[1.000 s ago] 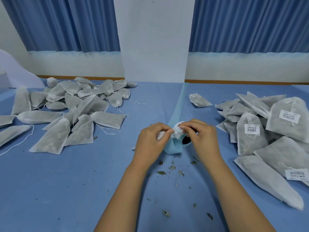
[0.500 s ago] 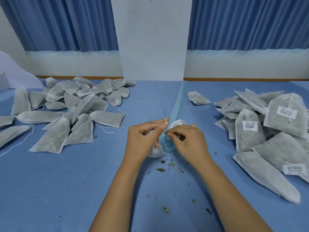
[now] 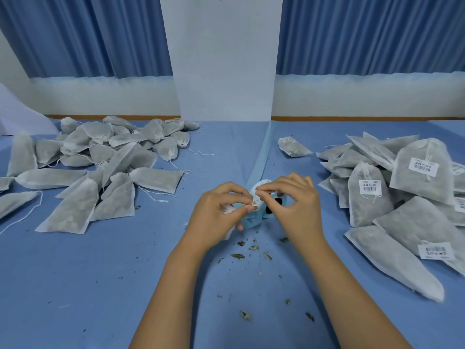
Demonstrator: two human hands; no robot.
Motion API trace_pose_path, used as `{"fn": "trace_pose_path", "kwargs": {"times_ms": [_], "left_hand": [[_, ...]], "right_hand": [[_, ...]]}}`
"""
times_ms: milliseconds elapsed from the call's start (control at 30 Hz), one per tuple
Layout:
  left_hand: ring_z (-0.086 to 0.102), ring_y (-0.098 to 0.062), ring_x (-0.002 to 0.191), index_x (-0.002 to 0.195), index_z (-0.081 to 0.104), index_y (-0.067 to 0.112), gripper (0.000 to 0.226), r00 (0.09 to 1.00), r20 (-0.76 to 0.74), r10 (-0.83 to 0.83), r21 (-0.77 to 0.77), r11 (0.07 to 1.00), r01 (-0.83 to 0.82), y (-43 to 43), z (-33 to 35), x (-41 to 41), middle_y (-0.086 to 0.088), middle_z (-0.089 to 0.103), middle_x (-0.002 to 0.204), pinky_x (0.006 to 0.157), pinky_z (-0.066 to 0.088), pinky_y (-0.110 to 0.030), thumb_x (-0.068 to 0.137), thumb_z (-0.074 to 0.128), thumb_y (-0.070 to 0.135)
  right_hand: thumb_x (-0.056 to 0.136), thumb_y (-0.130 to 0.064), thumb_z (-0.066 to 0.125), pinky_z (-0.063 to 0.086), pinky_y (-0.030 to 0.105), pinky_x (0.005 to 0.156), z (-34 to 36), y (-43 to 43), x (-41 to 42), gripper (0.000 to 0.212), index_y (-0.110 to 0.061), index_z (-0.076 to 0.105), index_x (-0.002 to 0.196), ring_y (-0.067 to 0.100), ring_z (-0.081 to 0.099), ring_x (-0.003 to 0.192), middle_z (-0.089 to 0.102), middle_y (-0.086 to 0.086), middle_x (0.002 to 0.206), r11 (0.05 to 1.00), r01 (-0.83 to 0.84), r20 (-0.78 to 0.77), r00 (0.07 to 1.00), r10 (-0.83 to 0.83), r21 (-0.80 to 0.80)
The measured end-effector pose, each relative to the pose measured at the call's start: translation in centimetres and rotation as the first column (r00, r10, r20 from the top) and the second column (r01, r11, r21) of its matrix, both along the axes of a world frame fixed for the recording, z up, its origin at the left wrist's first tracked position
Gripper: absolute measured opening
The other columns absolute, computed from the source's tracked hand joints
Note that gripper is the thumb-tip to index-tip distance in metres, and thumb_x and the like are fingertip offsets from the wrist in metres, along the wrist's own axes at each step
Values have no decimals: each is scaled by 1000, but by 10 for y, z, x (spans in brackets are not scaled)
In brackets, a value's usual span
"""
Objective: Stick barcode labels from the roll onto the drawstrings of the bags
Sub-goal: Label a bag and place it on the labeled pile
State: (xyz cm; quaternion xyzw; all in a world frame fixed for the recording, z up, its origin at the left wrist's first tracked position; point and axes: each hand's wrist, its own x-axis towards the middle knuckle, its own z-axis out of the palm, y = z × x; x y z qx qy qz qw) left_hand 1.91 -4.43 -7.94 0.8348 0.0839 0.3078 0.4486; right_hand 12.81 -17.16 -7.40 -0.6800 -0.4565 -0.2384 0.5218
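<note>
My left hand (image 3: 219,212) and my right hand (image 3: 297,207) meet at the table's middle, both pinching a small white barcode label (image 3: 256,196) between fingertips. A white bag (image 3: 227,210) is mostly hidden under my left palm; its drawstring cannot be made out. Just behind the fingers sits the label roll (image 3: 270,206), light blue backing with a dark core, and its blue strip (image 3: 261,157) runs away toward the wall. Unlabelled bags (image 3: 100,167) lie heaped on the left. Bags with labels (image 3: 392,195) are piled on the right.
A single bag (image 3: 293,147) lies alone at the back, right of the strip. Dried leaf crumbs (image 3: 249,250) are scattered on the blue table cover (image 3: 100,285) between my forearms. A white pillar (image 3: 226,59) and blue curtains stand behind the table.
My hands have come together again over the roll; the label, held out flat half a second ago, is now folded between the fingertips of both hands.
</note>
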Motion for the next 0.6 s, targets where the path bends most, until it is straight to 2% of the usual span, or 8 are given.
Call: {"fn": "trace_pose_path", "kwargs": {"times_ms": [100,200,267,367,467,533,600], "left_hand": [[63,-17,44,76,75,24,14,999,16,33,-21,999,-33,-5,1,0,11,70,78,63,50,-25,86,73,14],[64,-15,46,76,76,20,16,993,91,70,-38,997,-67,-10,3,0,5,71,68,63,49,-19,86,72,8],[64,-10,49,75,76,17,14,984,131,124,-24,992,-121,-13,4,1,6,69,61,67,48,-16,85,73,8],[63,-1,58,75,76,18,14,958,184,222,-89,974,-208,-14,5,2,13,69,62,70,46,-13,83,74,5],[63,-2,60,75,76,16,13,953,193,232,-118,970,-212,-13,6,1,15,67,60,70,47,-13,82,74,5],[63,-3,62,74,75,18,15,955,178,237,-125,968,-217,-13,7,2,13,69,61,69,46,-13,82,74,5],[64,-4,63,72,72,20,17,955,164,246,-148,964,-223,-13,7,2,11,70,67,67,45,-12,82,74,6]], "right_hand": [[78,-12,75,36,30,80,-1,1,-5,7,-16,73,72,3,50,68,69,-8,73,998,-15,-226,974,29,64],[79,-11,73,42,36,83,-2,6,-6,10,-18,71,72,7,51,70,68,-13,75,999,-36,-398,917,42,22],[80,-10,72,43,36,79,-5,8,-7,13,-19,70,70,10,47,67,65,-16,73,997,-75,-436,898,62,-14],[80,-8,71,37,20,65,-8,11,-8,20,-23,68,67,7,40,63,62,-15,68,986,-167,-467,872,145,-6],[79,-5,70,33,16,57,-10,11,-8,26,-27,68,65,7,37,58,57,-11,64,970,-243,-481,852,207,-14],[80,-7,70,33,18,58,-10,11,-7,26,-29,67,66,6,39,58,57,-8,65,962,-271,-487,845,221,-35],[83,-18,67,36,18,66,-9,11,-8,17,-29,66,69,6,47,67,60,-11,71,958,-286,-470,850,238,-32]]}}
